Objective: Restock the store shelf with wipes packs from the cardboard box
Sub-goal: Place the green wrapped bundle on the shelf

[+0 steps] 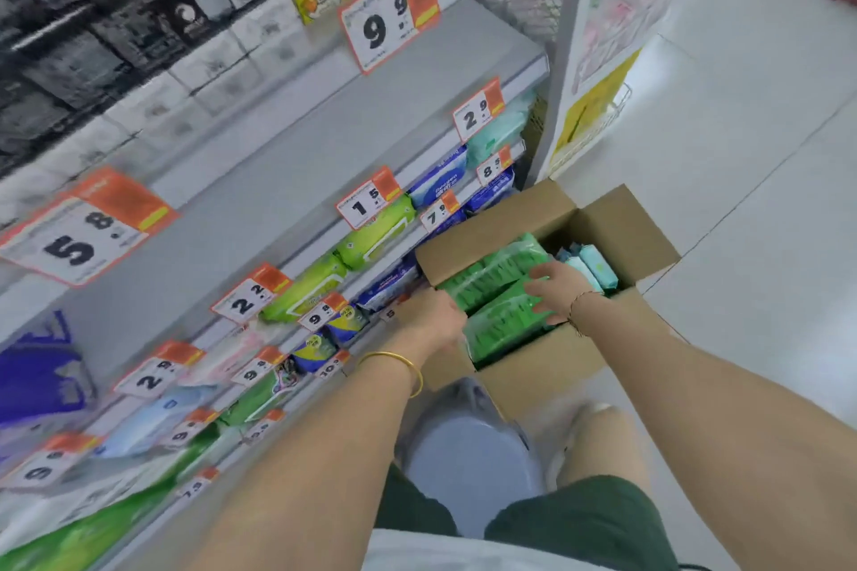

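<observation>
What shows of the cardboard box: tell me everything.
The cardboard box is plain brown card, open, its top flaps folded outward. It sits low beside the shelf, at an angle in the frame. Green wipes packs fill most of it; a few pale blue packs stand at its far end. The left hand is at its near-left rim, its grip blurred; the right hand lies on the green packs.

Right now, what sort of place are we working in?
Most likely a retail store aisle: grey shelves carry orange-and-white price tags in front of wipes packs, and an open cardboard box of green packs stands beside them.
</observation>
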Action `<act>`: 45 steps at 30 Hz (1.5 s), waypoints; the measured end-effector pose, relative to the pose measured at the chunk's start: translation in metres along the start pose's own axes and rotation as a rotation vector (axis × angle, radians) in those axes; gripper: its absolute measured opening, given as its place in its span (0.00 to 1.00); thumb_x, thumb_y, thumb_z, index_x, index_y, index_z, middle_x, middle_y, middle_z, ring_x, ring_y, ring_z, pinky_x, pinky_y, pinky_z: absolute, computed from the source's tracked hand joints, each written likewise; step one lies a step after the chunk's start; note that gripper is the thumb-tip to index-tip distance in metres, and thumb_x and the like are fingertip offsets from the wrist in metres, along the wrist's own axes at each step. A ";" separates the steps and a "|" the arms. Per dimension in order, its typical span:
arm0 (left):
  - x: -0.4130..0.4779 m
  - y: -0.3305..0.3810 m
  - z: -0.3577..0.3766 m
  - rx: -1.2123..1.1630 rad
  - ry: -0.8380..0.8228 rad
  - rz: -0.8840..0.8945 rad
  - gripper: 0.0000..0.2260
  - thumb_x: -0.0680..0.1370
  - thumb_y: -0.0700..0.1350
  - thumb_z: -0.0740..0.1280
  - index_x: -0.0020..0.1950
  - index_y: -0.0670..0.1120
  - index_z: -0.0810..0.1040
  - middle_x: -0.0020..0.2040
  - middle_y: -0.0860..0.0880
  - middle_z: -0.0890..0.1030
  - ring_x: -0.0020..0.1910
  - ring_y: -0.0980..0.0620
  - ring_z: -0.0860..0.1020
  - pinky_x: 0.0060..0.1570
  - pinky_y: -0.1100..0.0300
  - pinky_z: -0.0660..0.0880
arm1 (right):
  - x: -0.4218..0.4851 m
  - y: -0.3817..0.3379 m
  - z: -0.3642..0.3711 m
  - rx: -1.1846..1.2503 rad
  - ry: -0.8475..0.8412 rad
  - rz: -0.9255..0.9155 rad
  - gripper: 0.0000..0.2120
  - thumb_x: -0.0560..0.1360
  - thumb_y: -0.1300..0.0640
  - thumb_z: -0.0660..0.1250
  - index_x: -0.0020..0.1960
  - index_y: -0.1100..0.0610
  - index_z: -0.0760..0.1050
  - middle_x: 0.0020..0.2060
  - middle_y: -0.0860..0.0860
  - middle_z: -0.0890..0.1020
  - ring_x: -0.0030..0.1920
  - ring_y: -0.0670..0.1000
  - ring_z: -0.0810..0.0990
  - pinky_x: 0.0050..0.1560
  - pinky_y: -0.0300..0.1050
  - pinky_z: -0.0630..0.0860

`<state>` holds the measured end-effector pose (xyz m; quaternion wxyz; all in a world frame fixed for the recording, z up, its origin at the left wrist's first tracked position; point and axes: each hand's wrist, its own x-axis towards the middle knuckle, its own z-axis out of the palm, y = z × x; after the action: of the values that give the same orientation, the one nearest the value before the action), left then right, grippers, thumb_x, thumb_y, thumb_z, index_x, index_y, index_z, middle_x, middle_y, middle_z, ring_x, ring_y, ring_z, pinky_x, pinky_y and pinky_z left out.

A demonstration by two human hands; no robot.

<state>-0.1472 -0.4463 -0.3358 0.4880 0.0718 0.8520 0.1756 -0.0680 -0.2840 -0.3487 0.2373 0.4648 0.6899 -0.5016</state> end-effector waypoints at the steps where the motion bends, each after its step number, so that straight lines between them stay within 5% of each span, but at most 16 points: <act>1: 0.017 -0.007 0.003 0.038 -0.004 0.009 0.09 0.76 0.44 0.58 0.51 0.44 0.75 0.50 0.40 0.83 0.51 0.41 0.82 0.55 0.47 0.78 | 0.012 0.002 0.006 -0.004 0.012 0.008 0.19 0.78 0.60 0.60 0.69 0.59 0.67 0.57 0.60 0.76 0.56 0.59 0.80 0.56 0.56 0.78; 4: 0.064 -0.021 0.019 0.001 -0.022 0.048 0.05 0.75 0.45 0.59 0.46 0.46 0.73 0.51 0.41 0.81 0.49 0.43 0.81 0.54 0.46 0.78 | 0.056 0.011 0.020 -0.033 0.069 -0.019 0.19 0.77 0.58 0.61 0.68 0.59 0.67 0.53 0.58 0.76 0.53 0.59 0.80 0.54 0.55 0.79; 9: 0.143 -0.040 0.048 -0.090 -0.049 0.070 0.10 0.80 0.43 0.57 0.59 0.43 0.72 0.53 0.43 0.81 0.53 0.45 0.80 0.55 0.51 0.77 | 0.134 0.026 0.044 -0.133 0.178 -0.138 0.19 0.76 0.57 0.62 0.67 0.57 0.69 0.58 0.58 0.78 0.50 0.57 0.80 0.49 0.51 0.78; 19: 0.276 -0.063 0.107 -0.206 0.164 0.252 0.07 0.77 0.41 0.61 0.54 0.46 0.76 0.54 0.43 0.81 0.53 0.42 0.79 0.56 0.50 0.77 | 0.249 0.060 0.095 -0.393 0.505 -0.373 0.17 0.75 0.58 0.59 0.63 0.53 0.71 0.54 0.53 0.78 0.52 0.55 0.78 0.47 0.49 0.77; 26: 0.308 -0.076 0.125 -0.235 0.263 0.438 0.06 0.76 0.37 0.63 0.46 0.48 0.74 0.53 0.41 0.81 0.54 0.40 0.79 0.56 0.44 0.76 | 0.264 0.069 0.095 -0.322 0.701 -0.549 0.16 0.75 0.60 0.59 0.61 0.53 0.73 0.55 0.53 0.78 0.54 0.56 0.77 0.47 0.47 0.72; 31: 0.289 -0.084 0.133 -0.045 0.185 0.521 0.10 0.77 0.38 0.64 0.57 0.43 0.76 0.57 0.44 0.80 0.57 0.46 0.77 0.56 0.56 0.73 | 0.247 0.080 0.089 -0.508 0.586 -0.519 0.16 0.74 0.62 0.59 0.61 0.54 0.73 0.57 0.55 0.77 0.56 0.57 0.76 0.53 0.49 0.74; 35: 0.275 -0.087 0.150 0.153 0.168 0.579 0.15 0.76 0.41 0.67 0.62 0.42 0.74 0.59 0.45 0.78 0.58 0.46 0.76 0.58 0.55 0.73 | 0.226 0.101 0.092 -0.610 0.551 -0.552 0.17 0.74 0.66 0.58 0.60 0.54 0.74 0.58 0.54 0.75 0.56 0.56 0.76 0.54 0.50 0.75; 45: 0.267 -0.083 0.188 0.522 0.424 0.428 0.07 0.77 0.43 0.65 0.54 0.42 0.75 0.53 0.43 0.78 0.55 0.42 0.76 0.51 0.49 0.76 | 0.207 0.157 0.092 -0.757 0.447 -0.692 0.21 0.72 0.68 0.59 0.64 0.55 0.72 0.60 0.54 0.72 0.61 0.56 0.72 0.54 0.47 0.72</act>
<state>-0.1194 -0.4021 -0.6682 0.2188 0.3315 0.9156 0.0621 -0.0367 -0.2743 -0.6221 0.0571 0.1888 0.9678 -0.1565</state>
